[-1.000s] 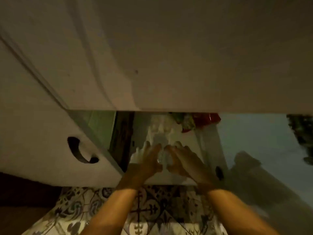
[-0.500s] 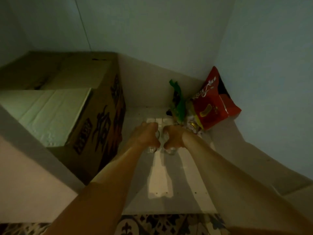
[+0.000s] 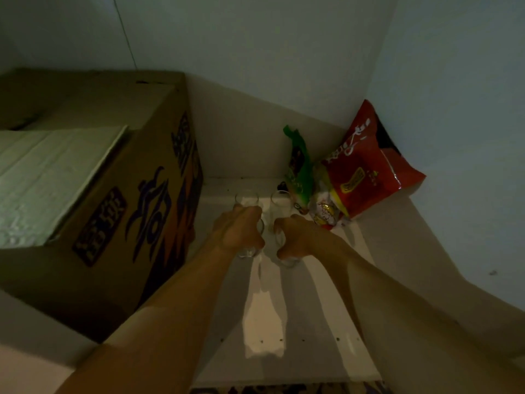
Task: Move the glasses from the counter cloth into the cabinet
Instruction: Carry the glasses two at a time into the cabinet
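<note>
left hand (image 3: 237, 233): wrapped round left glass (image 3: 250, 253), base low over shelf (image 3: 264, 322)
right hand (image 3: 295, 237): wrapped round right glass (image 3: 287, 261), base at shelf; contact unclear
glasses: inside cabinet, side by side; two more glasses (image 3: 246, 199) stand just behind, near back wall
handling: clear glass, rigid, likely light, slippery, breakable; hold mid-wall, set down softly, avoid clinking neighbours
writing: box (image 3: 119, 200) has large print, unreadable; red bag (image 3: 366, 172) and green bag (image 3: 298, 169) printed, illegible in dim light
</note>
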